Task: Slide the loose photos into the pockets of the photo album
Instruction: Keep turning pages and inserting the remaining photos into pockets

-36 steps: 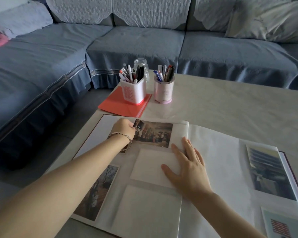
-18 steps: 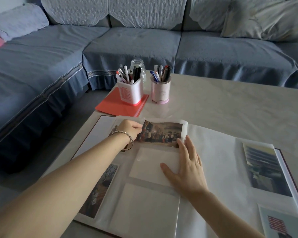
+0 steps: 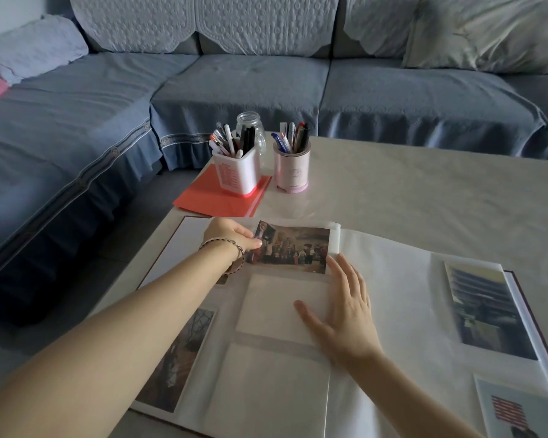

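An open photo album (image 3: 389, 279) lies flat on the table in front of me. My left hand (image 3: 231, 235) pinches the left edge of a group photo (image 3: 293, 248) that sits in the top pocket of the left page. Flat on that page near the spine rests my right hand (image 3: 342, 306), fingers spread, just below and right of the photo. Two blank pockets (image 3: 279, 305) lie below the group photo. A dark photo (image 3: 178, 358) fills a pocket at the lower left. On the right page are a building photo (image 3: 484, 308) and a striped picture (image 3: 513, 409).
Two pen holders (image 3: 236, 170) (image 3: 292, 169) and a glass jar (image 3: 250, 126) stand at the table's far left corner, on and beside a red folder (image 3: 209, 197). A blue-grey sofa (image 3: 234, 80) wraps around the table's left and far sides.
My left hand has pushed the group photo to the right, deeper into the top pocket. My right hand has stayed pressed on the page.
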`<state>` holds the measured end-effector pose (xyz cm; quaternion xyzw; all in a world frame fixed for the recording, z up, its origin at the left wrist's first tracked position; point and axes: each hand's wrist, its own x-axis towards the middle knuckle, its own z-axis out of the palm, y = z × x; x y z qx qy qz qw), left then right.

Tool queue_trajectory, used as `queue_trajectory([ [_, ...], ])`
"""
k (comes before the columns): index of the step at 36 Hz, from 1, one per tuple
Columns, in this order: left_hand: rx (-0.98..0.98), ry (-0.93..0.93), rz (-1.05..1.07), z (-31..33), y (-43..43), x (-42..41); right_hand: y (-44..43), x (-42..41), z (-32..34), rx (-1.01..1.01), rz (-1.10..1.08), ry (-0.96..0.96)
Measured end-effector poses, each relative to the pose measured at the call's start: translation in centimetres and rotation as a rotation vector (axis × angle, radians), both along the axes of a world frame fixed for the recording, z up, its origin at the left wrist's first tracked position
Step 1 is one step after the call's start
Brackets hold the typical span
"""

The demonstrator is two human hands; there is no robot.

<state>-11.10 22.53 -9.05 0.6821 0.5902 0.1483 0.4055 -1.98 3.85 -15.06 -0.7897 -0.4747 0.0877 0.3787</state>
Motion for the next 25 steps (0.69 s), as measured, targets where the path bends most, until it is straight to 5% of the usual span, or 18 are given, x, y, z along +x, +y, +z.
queue_trajectory([
  [12, 0.251, -0.095, 0.004, -0.1, -1.5, 0.2, -1.2, 0.5, -0.7, 0.166, -0.034, 0.162],
  [19, 0.407, -0.156, -0.045, 2.4, -2.2, 0.6, -1.9, -1.0, -0.9, 0.181, -0.088, -0.051],
  [25, 0.433, -0.120, -0.063, 3.5, -1.9, 0.3, -2.7, -3.1, -0.7, -0.014, -0.013, -0.230],
])
